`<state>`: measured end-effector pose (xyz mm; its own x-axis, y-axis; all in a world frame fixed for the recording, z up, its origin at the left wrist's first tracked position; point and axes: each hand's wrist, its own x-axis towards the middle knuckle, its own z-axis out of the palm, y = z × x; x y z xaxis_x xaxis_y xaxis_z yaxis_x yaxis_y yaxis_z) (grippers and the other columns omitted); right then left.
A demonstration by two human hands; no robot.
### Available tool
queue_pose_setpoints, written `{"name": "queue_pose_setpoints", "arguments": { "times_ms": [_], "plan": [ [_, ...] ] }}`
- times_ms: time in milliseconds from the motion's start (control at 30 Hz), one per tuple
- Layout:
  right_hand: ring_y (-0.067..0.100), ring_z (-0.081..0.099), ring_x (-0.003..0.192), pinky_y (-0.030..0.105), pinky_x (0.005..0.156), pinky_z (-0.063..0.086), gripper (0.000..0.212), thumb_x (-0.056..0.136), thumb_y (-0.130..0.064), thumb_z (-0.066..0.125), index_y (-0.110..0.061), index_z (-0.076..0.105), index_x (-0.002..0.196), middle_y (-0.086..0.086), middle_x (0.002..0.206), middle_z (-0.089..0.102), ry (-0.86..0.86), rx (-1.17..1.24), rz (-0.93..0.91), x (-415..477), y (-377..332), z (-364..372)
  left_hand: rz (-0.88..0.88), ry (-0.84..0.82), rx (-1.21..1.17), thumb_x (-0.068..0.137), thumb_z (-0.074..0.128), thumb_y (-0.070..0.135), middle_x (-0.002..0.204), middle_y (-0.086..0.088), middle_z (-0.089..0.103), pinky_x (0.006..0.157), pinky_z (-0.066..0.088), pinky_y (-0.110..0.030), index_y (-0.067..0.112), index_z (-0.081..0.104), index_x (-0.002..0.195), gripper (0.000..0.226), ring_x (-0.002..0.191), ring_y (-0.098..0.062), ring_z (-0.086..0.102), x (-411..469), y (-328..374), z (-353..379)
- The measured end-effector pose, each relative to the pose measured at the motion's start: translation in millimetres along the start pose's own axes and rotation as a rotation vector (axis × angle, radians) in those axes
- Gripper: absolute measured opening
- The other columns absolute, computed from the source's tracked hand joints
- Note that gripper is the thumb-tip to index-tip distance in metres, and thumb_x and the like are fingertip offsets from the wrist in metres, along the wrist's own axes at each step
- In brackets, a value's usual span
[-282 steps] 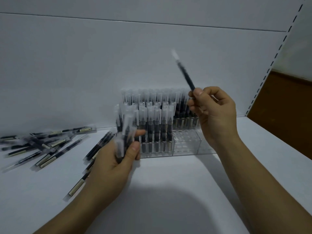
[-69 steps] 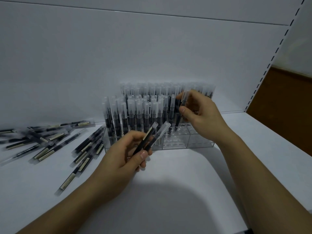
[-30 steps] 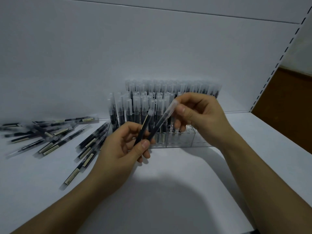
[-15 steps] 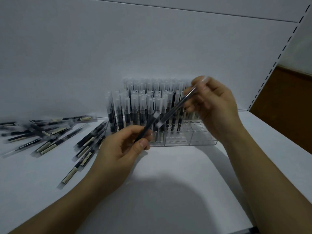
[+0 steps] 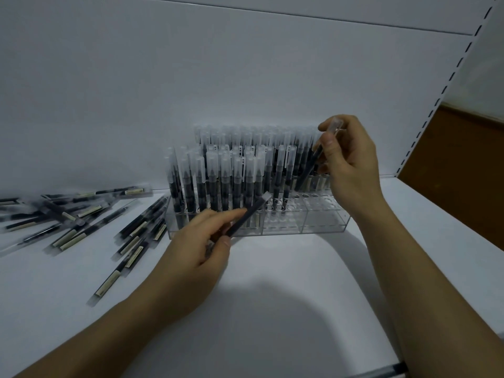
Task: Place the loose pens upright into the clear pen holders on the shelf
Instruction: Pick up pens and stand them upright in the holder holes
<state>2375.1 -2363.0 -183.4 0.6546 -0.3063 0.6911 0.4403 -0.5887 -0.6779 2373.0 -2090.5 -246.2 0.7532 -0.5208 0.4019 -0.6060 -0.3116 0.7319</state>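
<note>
Clear pen holders (image 5: pixel 324 223) stand on the white shelf against the back wall, their left and rear slots filled with upright black pens (image 5: pixel 226 175) with frosted caps. The front right slots hold nothing. My right hand (image 5: pixel 351 170) pinches one black pen (image 5: pixel 308 170) near its cap, tilted, with its lower end just above the open slots. My left hand (image 5: pixel 196 249) grips another black pen (image 5: pixel 249 214) in front of the holder, its cap pointing up and right.
Several loose pens (image 5: pixel 68 216) lie scattered on the shelf (image 5: pixel 272 309) to the left, some right beside the holder's left end. A slotted upright (image 5: pixel 447 85) bounds the shelf at right, with a brown surface (image 5: pixel 463 181) beyond it.
My right hand took one of the two pens from my left hand and carried it up and right over the holder's open slots. My left hand keeps a single pen.
</note>
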Motion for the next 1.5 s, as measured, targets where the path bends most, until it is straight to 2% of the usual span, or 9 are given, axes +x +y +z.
{"name": "queue_pose_setpoints", "arguments": {
  "times_ms": [300,633,933,1033,1133,1200,1267,1367,1500],
  "plan": [
    [0.033,0.062,0.084,0.057,0.072,0.055,0.013,0.102,-0.029,0.055,-0.021,0.062,0.110,0.000,0.088,0.065,-0.103,-0.088,0.036,-4,5,3,-0.039,0.031,-0.050,0.095,0.057,0.009,0.096,0.013,0.061,0.073,0.047,-0.014,0.042,0.061,0.114,0.038,0.091,-0.012,0.059,-2,0,-2],
    [0.021,0.063,0.079,0.047,0.073,0.057,0.009,0.100,-0.018,0.062,-0.022,0.066,0.106,-0.002,0.088,0.068,-0.151,-0.155,0.058,-6,5,4,-0.021,0.036,-0.042,0.094,0.061,0.008,0.095,0.015,0.060,0.074,0.045,-0.012,0.042,0.061,0.113,0.039,0.093,-0.011,0.060,-1,-1,-3],
    [0.010,0.059,0.074,0.010,0.062,0.043,0.002,0.097,-0.018,0.066,-0.018,0.068,0.096,-0.005,0.079,0.066,-0.161,-0.331,0.020,-8,1,5,0.005,0.059,-0.028,0.091,0.064,0.003,0.096,0.013,0.061,0.077,0.047,-0.015,0.042,0.062,0.109,0.043,0.095,-0.014,0.060,-1,1,-3],
    [0.004,0.059,0.071,0.007,0.061,0.042,0.004,0.095,-0.017,0.068,-0.021,0.067,0.094,-0.010,0.077,0.066,-0.178,-0.343,0.027,-9,1,5,0.004,0.062,-0.024,0.091,0.065,0.003,0.097,0.014,0.061,0.078,0.047,-0.016,0.040,0.063,0.109,0.041,0.095,-0.013,0.060,0,2,-3],
    [0.006,0.058,0.072,0.010,0.065,0.044,0.025,0.092,-0.018,0.072,-0.021,0.063,0.115,-0.005,0.086,0.063,-0.134,-0.273,0.022,-9,-2,5,-0.009,0.090,-0.042,0.090,0.065,0.004,0.097,0.017,0.063,0.077,0.046,-0.011,0.039,0.065,0.106,0.038,0.094,-0.011,0.061,0,2,-4],
    [0.013,0.059,0.074,0.019,0.066,0.048,0.032,0.091,-0.017,0.071,-0.017,0.061,0.121,-0.002,0.092,0.062,-0.037,-0.251,-0.089,-10,-9,5,-0.020,0.119,-0.062,0.090,0.067,0.005,0.096,0.018,0.065,0.077,0.047,-0.011,0.039,0.065,0.103,0.036,0.093,-0.011,0.062,0,2,-5],
    [0.014,0.057,0.068,0.021,0.062,0.047,0.021,0.089,-0.007,0.069,-0.011,0.064,0.109,0.001,0.084,0.063,0.006,-0.223,-0.231,-13,-18,7,-0.018,0.149,-0.064,0.090,0.068,0.007,0.094,0.016,0.066,0.076,0.049,-0.014,0.039,0.066,0.100,0.034,0.091,-0.011,0.063,1,1,-6],
    [0.010,0.057,0.061,0.019,0.058,0.046,0.015,0.085,0.002,0.067,-0.009,0.071,0.094,-0.001,0.076,0.065,-0.198,-0.188,-0.337,-25,-28,19,-0.017,0.176,-0.065,0.090,0.069,0.009,0.092,0.014,0.067,0.073,0.050,-0.015,0.037,0.066,0.099,0.029,0.089,-0.010,0.064,0,2,-7],
    [0.003,0.054,0.077,0.014,0.068,0.041,0.020,0.082,-0.013,0.076,-0.017,0.078,0.102,-0.007,0.091,0.061,-0.534,-0.315,-0.384,-35,-30,35,0.006,0.220,-0.042,0.089,0.067,0.020,0.092,0.016,0.067,0.072,0.050,-0.015,0.038,0.065,0.097,0.020,0.089,-0.009,0.065,2,3,-10]
  ]
}}
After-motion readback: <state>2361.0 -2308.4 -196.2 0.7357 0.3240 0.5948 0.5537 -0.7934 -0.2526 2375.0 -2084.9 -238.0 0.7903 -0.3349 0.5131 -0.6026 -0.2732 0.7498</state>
